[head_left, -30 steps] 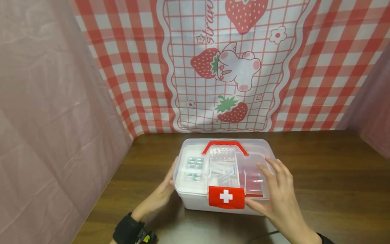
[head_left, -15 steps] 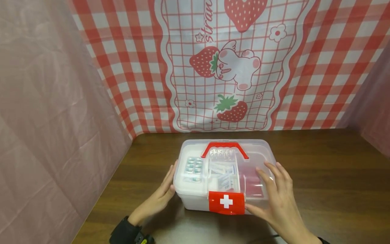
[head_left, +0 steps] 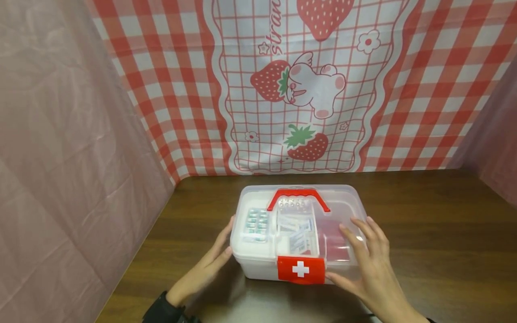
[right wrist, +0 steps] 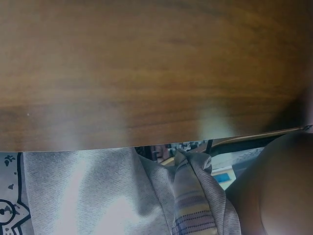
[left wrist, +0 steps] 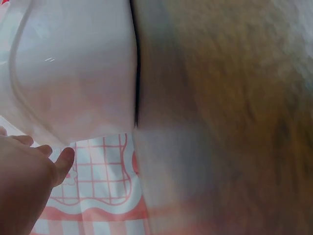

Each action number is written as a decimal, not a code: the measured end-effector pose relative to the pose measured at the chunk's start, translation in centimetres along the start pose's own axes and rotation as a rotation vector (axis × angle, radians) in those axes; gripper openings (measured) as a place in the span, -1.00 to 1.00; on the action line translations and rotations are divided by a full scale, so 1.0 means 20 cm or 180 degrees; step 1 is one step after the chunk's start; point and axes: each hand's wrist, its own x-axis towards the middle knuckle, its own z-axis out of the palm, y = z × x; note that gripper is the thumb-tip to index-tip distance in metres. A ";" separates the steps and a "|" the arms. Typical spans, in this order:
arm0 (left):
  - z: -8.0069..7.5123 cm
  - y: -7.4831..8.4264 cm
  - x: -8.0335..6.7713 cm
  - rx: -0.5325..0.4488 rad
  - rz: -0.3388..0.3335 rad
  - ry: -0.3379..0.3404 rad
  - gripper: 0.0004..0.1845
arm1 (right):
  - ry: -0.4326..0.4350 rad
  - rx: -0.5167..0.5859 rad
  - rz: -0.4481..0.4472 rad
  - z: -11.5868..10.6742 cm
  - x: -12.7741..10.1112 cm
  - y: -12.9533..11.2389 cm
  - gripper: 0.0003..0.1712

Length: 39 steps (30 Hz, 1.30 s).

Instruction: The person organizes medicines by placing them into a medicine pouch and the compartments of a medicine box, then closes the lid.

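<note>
A white first-aid box (head_left: 258,270) with a clear lid (head_left: 339,202) stands on the table. The lid carries a red handle (head_left: 299,193), and a red latch (head_left: 300,269) with a white cross covers part of the front. My left hand (head_left: 206,265) lies along the box's left side, fingers extended; the left wrist view shows its fingertips at the box wall (left wrist: 78,73). On the right, my right hand (head_left: 373,264) has its fingers on the lid and its thumb at the latch's right edge. Blister packs (head_left: 256,224) and small packets (head_left: 296,224) show through the lid.
The brown wooden table (head_left: 440,233) extends around the box. A red-and-white checked strawberry cloth (head_left: 173,89) hangs behind it, and a pale pink curtain (head_left: 72,157) borders the left. Grey fabric (right wrist: 93,191) shows beyond the table edge in the right wrist view.
The lid's front edge and the red latch have moved down, mostly during the first half second. Both hands stay at the sides of the box, the left one slightly lower in view.
</note>
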 end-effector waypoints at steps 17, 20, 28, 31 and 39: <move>0.22 0.04 0.05 0.0438 0.0123 0.1137 0.12 | -0.0183 0.0120 0.0396 0.00 -0.02 -0.03 0.09; 0.25 0.05 0.06 0.0390 -0.0015 0.1312 0.17 | -0.0139 0.0136 0.0722 0.01 -0.03 -0.05 0.17; 0.27 0.08 0.10 0.0535 -0.0024 0.1288 0.10 | 0.0352 0.0650 0.1796 0.06 -0.06 -0.05 0.51; 0.27 0.08 0.13 0.0567 0.0013 0.1192 0.09 | 0.0281 0.0693 0.2188 0.05 -0.05 -0.05 0.52; 0.24 0.06 0.23 0.0421 0.0109 0.0967 0.07 | 0.0332 0.0731 0.2320 0.06 -0.02 0.01 0.50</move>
